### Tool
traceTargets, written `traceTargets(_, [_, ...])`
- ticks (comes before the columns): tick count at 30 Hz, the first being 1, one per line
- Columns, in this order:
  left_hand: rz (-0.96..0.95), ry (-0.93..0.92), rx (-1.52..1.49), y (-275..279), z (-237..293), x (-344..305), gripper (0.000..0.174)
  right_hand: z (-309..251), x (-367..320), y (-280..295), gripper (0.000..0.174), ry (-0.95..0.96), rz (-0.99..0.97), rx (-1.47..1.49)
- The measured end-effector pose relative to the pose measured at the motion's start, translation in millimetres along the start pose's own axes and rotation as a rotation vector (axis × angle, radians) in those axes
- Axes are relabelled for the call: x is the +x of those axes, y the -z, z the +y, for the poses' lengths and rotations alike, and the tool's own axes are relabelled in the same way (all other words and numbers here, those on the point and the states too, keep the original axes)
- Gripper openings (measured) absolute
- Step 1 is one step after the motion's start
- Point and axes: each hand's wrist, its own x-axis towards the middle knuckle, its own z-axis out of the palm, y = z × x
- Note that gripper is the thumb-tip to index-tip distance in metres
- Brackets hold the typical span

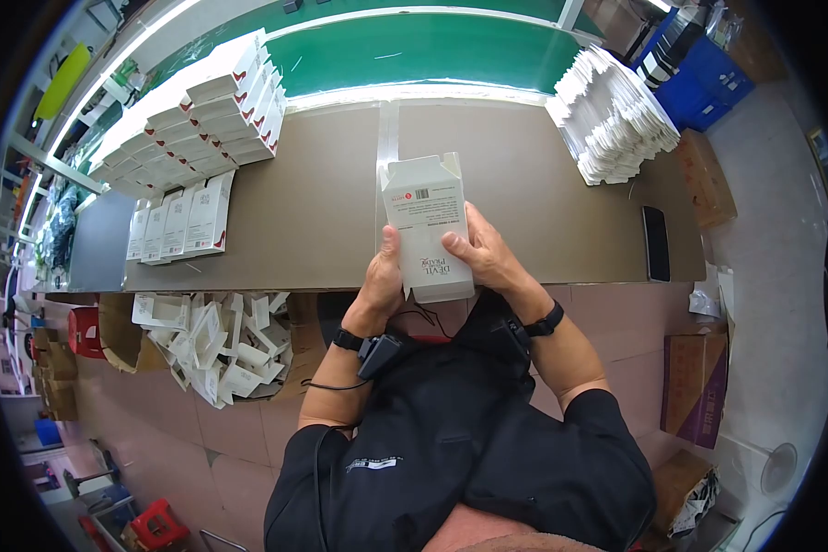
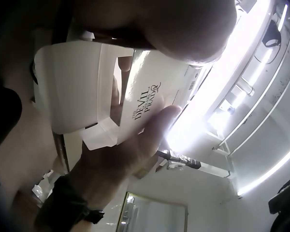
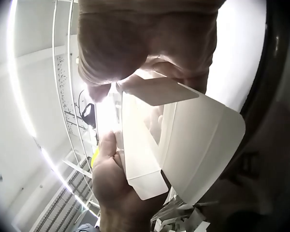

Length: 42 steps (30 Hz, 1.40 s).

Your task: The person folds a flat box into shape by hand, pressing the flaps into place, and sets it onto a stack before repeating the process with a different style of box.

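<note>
A white folding carton [image 1: 425, 221], printed with "The Devil Wears Prada" lettering, is held over the table's near edge. My left hand [image 1: 381, 281] grips its left side, thumb along the edge. The right hand [image 1: 495, 260] holds the other side, its thumb lying on the printed face. In the left wrist view the near end of the carton [image 2: 144, 94] gapes, with a large end flap [image 2: 77, 87] folded out toward me and a small side flap [image 2: 102, 135] spread. The right wrist view shows the same unfolded flap [image 3: 203, 140]; the fingers underneath are mostly hidden.
Stacked white boxes [image 1: 202, 120] rise at the back left, with several more boxes [image 1: 182, 221] lying before them. Flat cartons [image 1: 612, 115] are piled at the back right. A phone [image 1: 656, 243] lies near the right edge. Below the table, a cardboard box holds loose white cartons [image 1: 216, 345].
</note>
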Motion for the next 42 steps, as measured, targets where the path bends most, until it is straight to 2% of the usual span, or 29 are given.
traceTargets(5, [0.135, -0.073, 0.025, -5, -1, 3, 0.066, -2, -3, 1, 0.073, -0.047, -0.034, -0.084])
traceTargets(10, [0.135, -0.111, 0.03, 2, -5, 6, 0.054, 2, -5, 4, 0.074, -0.073, -0.03, -0.117])
traceTargets(13, [0.161, -0.15, -0.019, 5, -8, 8, 0.043, -4, -4, 4, 0.063, -0.065, -0.027, -0.044])
traceTargets(17, [0.226, -0.17, 0.053, 7, -9, 9, 0.04, -1, -4, 1, 0.051, -0.045, 0.03, -0.06])
traceTargets(21, [0.284, -0.18, 0.097, 9, -10, 9, 0.04, 5, -5, -1, 0.04, -0.084, 0.03, 0.028])
traceTargets(25, [0.28, -0.173, 0.102, 9, -9, 8, 0.039, 7, -5, 1, 0.039, -0.128, 0.023, 0.064])
traceTargets(29, [0.259, -0.169, 0.072, 5, -7, 6, 0.038, 5, -5, -1, 0.035, -0.08, 0.066, 0.067])
traceTargets(42, [0.229, -0.213, 0.093, 11, -8, 5, 0.051, 2, -6, 2, 0.042, -0.074, 0.063, 0.091])
